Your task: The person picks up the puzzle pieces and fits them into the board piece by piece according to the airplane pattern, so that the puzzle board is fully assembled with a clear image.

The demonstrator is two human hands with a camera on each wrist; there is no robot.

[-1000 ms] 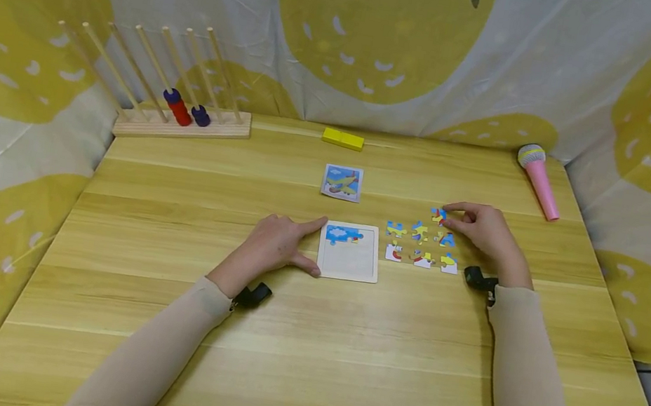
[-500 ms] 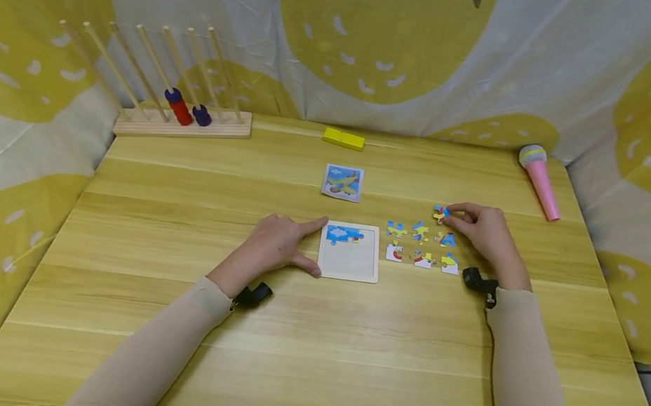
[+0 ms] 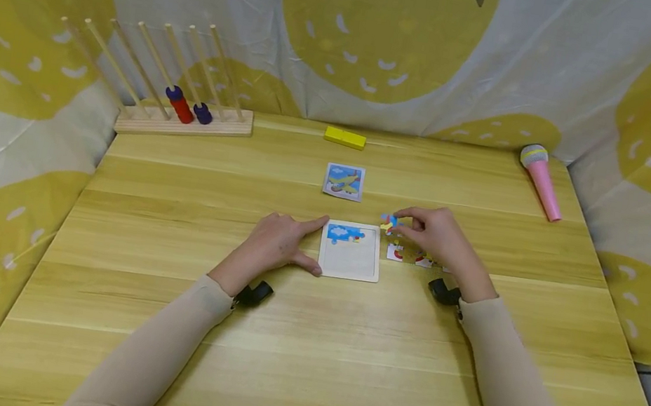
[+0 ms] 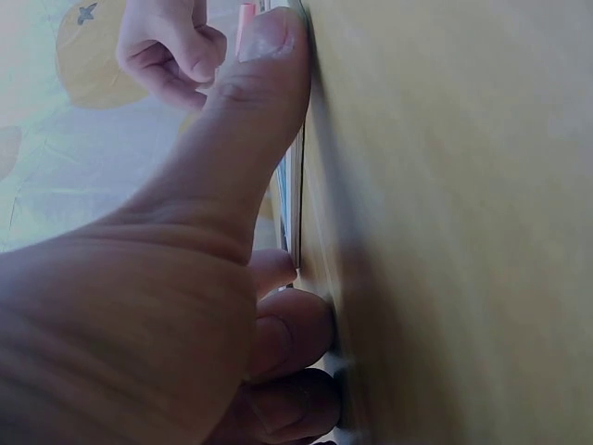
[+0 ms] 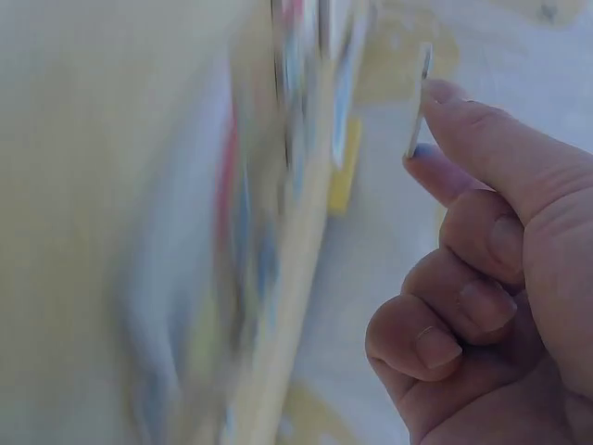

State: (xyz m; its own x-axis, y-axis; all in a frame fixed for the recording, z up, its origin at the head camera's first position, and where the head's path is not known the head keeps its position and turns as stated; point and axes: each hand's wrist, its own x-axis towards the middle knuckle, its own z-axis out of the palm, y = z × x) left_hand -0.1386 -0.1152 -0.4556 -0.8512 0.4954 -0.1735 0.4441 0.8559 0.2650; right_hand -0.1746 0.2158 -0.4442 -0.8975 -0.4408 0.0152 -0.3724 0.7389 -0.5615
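A square white puzzle tray (image 3: 349,261) lies mid-table, with joined blue sky pieces (image 3: 341,233) along its upper left. At the tray's left edge, my left hand (image 3: 277,241) spreads its thumb and index finger, touching near the two left corners. My right hand (image 3: 438,235) pinches a blue, yellow and red puzzle piece (image 3: 387,223) between thumb and index finger, just beyond the tray's upper right corner. In the right wrist view this puzzle piece (image 5: 420,102) appears edge-on, raised, with the other fingers curled. Loose puzzle pieces (image 3: 395,252) lie right of the tray, several hidden under the right hand.
Behind the tray lies an airplane picture card (image 3: 344,182), with a yellow block (image 3: 345,138) farther back. A wooden peg rack (image 3: 184,128) with red and dark blue beads stands at the back left. A pink toy microphone (image 3: 543,188) rests at the back right.
My right hand has carried the pinched puzzle piece left from beyond the loose pieces to near the tray's upper right corner. My left hand stays at the tray's left edge.
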